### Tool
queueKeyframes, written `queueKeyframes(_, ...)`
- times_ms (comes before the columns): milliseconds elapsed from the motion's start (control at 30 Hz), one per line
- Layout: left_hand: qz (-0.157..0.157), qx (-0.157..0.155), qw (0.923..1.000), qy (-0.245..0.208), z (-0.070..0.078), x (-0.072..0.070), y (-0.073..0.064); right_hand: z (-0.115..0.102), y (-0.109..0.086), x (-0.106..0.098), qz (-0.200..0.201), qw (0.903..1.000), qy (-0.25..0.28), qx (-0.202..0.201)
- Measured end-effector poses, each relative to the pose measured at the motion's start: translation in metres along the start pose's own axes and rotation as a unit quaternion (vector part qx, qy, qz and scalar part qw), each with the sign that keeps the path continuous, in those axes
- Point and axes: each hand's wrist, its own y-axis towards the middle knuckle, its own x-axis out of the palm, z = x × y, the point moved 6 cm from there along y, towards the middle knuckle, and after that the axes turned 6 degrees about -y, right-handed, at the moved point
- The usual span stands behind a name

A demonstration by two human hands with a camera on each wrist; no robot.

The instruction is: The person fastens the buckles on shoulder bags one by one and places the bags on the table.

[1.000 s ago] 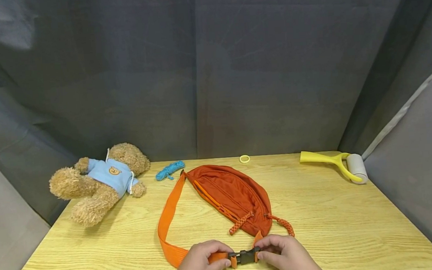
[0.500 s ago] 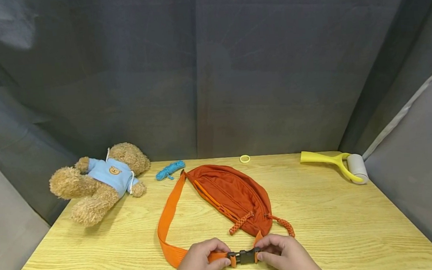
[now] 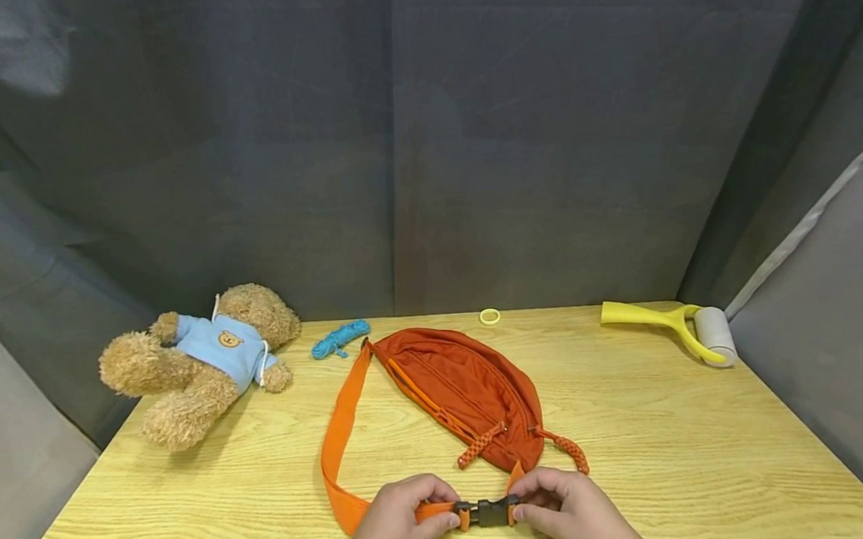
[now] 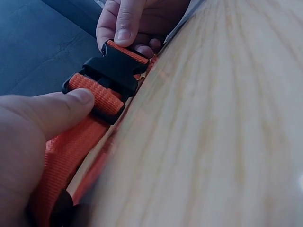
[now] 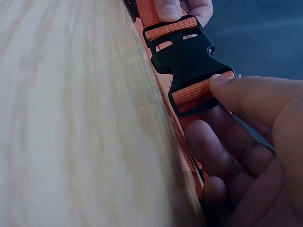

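Note:
A rust-orange waist bag (image 3: 458, 384) lies on the wooden table, its front zip pull cords dangling toward me. Its bright orange strap (image 3: 340, 422) loops round on the left to a black side-release buckle (image 3: 492, 512) near the front edge. The buckle's halves sit one inside the other, with the prong part showing in the right wrist view. My left hand (image 3: 404, 522) pinches the left, prong end where the webbing threads through. At the socket end (image 5: 189, 59), my right hand (image 3: 572, 510) pinches between thumb and fingers, thumb on the webbing.
A teddy bear (image 3: 212, 360) in a blue hoodie lies at the back left. Near the back edge are a bundle of blue cord (image 3: 340, 339) and a small pale yellow ring (image 3: 490, 317). A yellow-handled lint roller (image 3: 648, 316) rests at the back right, before the grey curtain (image 3: 528, 146).
The left bend of the strap loop has shifted slightly to the right. Both hands keep their hold on the buckle, the left one moving only a little.

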Motion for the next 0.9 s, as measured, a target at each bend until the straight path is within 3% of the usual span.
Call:
queueKeyframes(500, 0.034, -0.012, 0.999, -0.025, 0.0, -0.0029, -0.0013, -0.0001, -0.0001, -0.0011, 0.002, 1.0, -0.005, 0.003)
queueKeyframes(900, 0.033, -0.025, 0.9989, -0.021, -0.0025, -0.0034, -0.0021, -0.001, -0.0011, -0.0011, 0.004, 1.0, 0.0, 0.0)
